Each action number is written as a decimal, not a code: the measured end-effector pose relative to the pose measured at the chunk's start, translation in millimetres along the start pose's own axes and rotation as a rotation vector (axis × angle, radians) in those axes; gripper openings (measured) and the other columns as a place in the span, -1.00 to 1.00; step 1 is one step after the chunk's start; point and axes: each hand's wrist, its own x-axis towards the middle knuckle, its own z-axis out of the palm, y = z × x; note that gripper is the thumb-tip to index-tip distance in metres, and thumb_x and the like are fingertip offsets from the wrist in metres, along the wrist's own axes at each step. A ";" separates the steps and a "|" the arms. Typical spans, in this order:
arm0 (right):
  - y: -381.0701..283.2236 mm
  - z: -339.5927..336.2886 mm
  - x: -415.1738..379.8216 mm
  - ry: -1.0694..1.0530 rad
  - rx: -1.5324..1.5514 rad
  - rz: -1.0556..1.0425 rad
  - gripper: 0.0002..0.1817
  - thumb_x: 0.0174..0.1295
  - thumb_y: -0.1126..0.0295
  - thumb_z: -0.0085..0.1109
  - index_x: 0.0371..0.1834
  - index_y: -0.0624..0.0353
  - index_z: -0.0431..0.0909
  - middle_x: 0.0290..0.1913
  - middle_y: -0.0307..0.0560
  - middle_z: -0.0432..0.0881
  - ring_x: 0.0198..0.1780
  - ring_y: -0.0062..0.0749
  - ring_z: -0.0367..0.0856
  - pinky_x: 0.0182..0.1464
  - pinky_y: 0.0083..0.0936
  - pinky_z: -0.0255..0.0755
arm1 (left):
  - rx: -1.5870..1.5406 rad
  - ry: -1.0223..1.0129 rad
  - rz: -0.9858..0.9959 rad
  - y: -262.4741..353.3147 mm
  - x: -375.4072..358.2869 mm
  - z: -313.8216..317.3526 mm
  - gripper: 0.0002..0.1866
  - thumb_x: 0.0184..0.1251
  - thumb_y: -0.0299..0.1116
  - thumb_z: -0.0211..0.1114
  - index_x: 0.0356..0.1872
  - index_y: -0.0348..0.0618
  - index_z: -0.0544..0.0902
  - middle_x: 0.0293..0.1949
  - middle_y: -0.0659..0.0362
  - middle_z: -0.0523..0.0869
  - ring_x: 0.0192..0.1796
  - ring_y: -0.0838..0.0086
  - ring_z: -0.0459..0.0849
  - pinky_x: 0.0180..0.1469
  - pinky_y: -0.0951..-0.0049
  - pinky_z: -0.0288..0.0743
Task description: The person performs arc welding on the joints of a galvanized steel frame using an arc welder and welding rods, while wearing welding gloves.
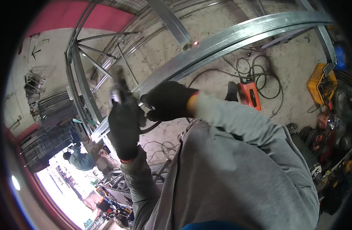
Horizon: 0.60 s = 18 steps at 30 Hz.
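A long metal bar (224, 44) runs from nine to two o'clock. At ten, my left hand (125, 128) grips a blurry tool (120, 86). My right hand (169, 100) curls beside it; I can't tell what it holds. I'd keep both steady.

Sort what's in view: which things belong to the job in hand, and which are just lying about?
Job, apparently: left hand, blurred tool it holds, right hand, curved beam, cable by the hands, possibly red box.

Likely lying about: crate, stacked bars.
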 end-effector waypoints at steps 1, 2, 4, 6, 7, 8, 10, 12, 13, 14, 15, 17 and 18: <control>9.6 -12.9 -13.7 0.037 0.180 -0.065 -0.48 0.31 -0.04 0.28 0.16 0.10 0.68 -0.17 0.09 0.81 -0.14 0.07 0.78 0.00 -0.10 0.62 | -0.084 0.079 0.019 -4.3 1.9 -0.5 -0.63 0.71 -0.10 0.07 -0.08 -0.23 0.64 -0.55 0.29 0.57 -0.55 0.62 0.53 -0.56 0.49 0.30; 22.2 -24.0 -30.9 0.148 0.254 -0.149 -0.39 0.37 -0.12 0.26 0.26 0.13 0.65 0.00 0.12 0.79 -0.06 0.04 0.78 0.08 -0.14 0.63 | -0.067 0.161 -0.025 -19.8 10.1 -6.5 -0.60 0.74 -0.10 -0.02 -0.02 -0.25 0.61 -0.55 0.26 0.57 -0.58 0.59 0.53 -0.60 0.47 0.31; 39.4 -78.8 -68.9 0.284 0.376 -0.131 -0.50 0.40 0.14 0.34 0.32 0.15 0.62 0.21 0.09 0.74 0.13 -0.21 0.77 0.19 -0.29 0.63 | -0.608 0.234 -0.167 -54.5 30.0 -13.2 -0.58 0.69 0.00 0.08 0.01 -0.21 0.59 -0.53 0.27 0.55 -0.60 0.59 0.47 -0.62 0.54 0.28; 74.3 -127.4 -101.9 0.437 0.212 -0.069 -0.50 0.40 0.28 0.37 0.36 0.17 0.58 0.20 -0.01 0.76 0.10 -0.36 0.80 0.11 -0.44 0.67 | -0.698 0.208 -0.183 -88.4 42.7 -20.8 -0.68 0.63 -0.05 0.20 -0.07 -0.12 0.60 -0.48 0.26 0.56 -0.45 0.56 0.55 -0.40 0.48 0.39; 82.8 -153.2 -117.1 0.545 0.052 0.041 -0.49 0.39 0.31 0.36 0.38 0.15 0.57 0.14 -0.01 0.77 0.03 -0.36 0.83 0.06 -0.43 0.69 | -0.718 0.216 -0.187 -100.6 46.8 -17.4 -0.68 0.63 -0.05 0.20 -0.07 -0.12 0.60 -0.48 0.26 0.56 -0.45 0.56 0.55 -0.40 0.48 0.39; 102.9 -167.5 -123.8 0.673 -0.115 0.103 -0.48 0.36 0.27 0.38 0.35 0.19 0.58 0.13 0.06 0.75 -0.09 -0.34 0.85 0.00 -0.41 0.70 | -0.576 0.288 -0.150 -113.1 51.9 -14.1 -0.68 0.64 -0.08 0.18 -0.03 -0.15 0.63 -0.44 0.25 0.61 -0.40 0.55 0.59 -0.37 0.46 0.41; 116.5 -201.9 -139.0 0.440 -0.564 0.139 -0.36 0.21 0.19 0.48 0.34 0.18 0.56 0.20 0.09 0.67 0.03 -0.10 0.78 0.12 -0.22 0.62 | -0.443 0.357 -0.121 -140.7 64.1 -6.3 -0.67 0.64 -0.11 0.17 0.02 -0.18 0.66 -0.41 0.23 0.66 -0.35 0.54 0.63 -0.35 0.45 0.43; 127.4 -220.7 -143.7 0.207 -0.901 0.040 -0.28 0.15 0.14 0.52 0.36 0.18 0.51 0.26 0.11 0.62 0.14 0.01 0.71 0.29 -0.10 0.52 | -0.162 0.477 0.075 -166.3 77.3 0.7 -0.64 0.65 -0.15 0.13 0.11 -0.23 0.68 -0.34 0.22 0.75 -0.28 0.54 0.67 -0.31 0.44 0.47; 130.4 -225.8 -143.5 0.119 -0.991 0.028 -0.26 0.15 0.13 0.52 0.37 0.19 0.49 0.28 0.13 0.60 0.18 0.02 0.70 0.35 -0.06 0.49 | -0.319 0.465 -0.070 -162.8 81.6 0.8 -0.67 0.65 -0.22 0.12 0.14 -0.24 0.66 -0.28 0.19 0.78 -0.29 0.52 0.67 -0.28 0.42 0.51; 134.3 -230.6 -141.5 0.075 -0.951 0.024 -0.23 0.08 0.11 0.54 0.36 0.15 0.50 0.16 0.09 0.65 0.06 0.03 0.70 0.21 -0.09 0.51 | -0.332 0.459 -0.083 -171.4 84.9 2.4 -0.67 0.65 -0.22 0.12 0.14 -0.24 0.66 -0.28 0.19 0.78 -0.29 0.52 0.67 -0.28 0.42 0.51; 138.7 -235.4 -137.7 0.032 -0.911 0.020 -0.21 0.01 0.08 0.57 0.34 0.11 0.50 0.03 0.06 0.70 -0.05 0.04 0.71 0.08 -0.12 0.53 | -0.266 0.399 -0.077 -183.2 88.5 0.8 -0.67 0.64 -0.19 0.14 0.09 -0.23 0.67 -0.25 0.14 0.82 -0.22 0.43 0.74 -0.23 0.37 0.58; 151.2 -238.3 -123.8 -0.036 -0.884 0.087 -0.21 0.01 0.05 0.56 0.32 0.12 0.51 -0.02 0.04 0.70 -0.09 0.04 0.70 0.05 -0.10 0.52 | 0.486 0.365 0.453 -183.1 97.6 0.7 -0.78 0.58 -0.31 0.17 0.04 -0.17 0.67 -0.18 0.12 0.85 -0.17 0.28 0.82 -0.20 0.29 0.65; 156.4 -239.1 -120.1 -0.085 -0.850 0.147 -0.22 0.02 0.02 0.55 0.30 0.12 0.51 -0.06 0.03 0.71 -0.12 0.03 0.68 0.01 -0.09 0.51 | 0.273 0.253 0.134 -172.9 96.6 3.5 -0.78 0.52 -0.41 0.22 0.09 -0.15 0.67 -0.20 0.09 0.81 -0.25 0.27 0.82 -0.22 0.27 0.67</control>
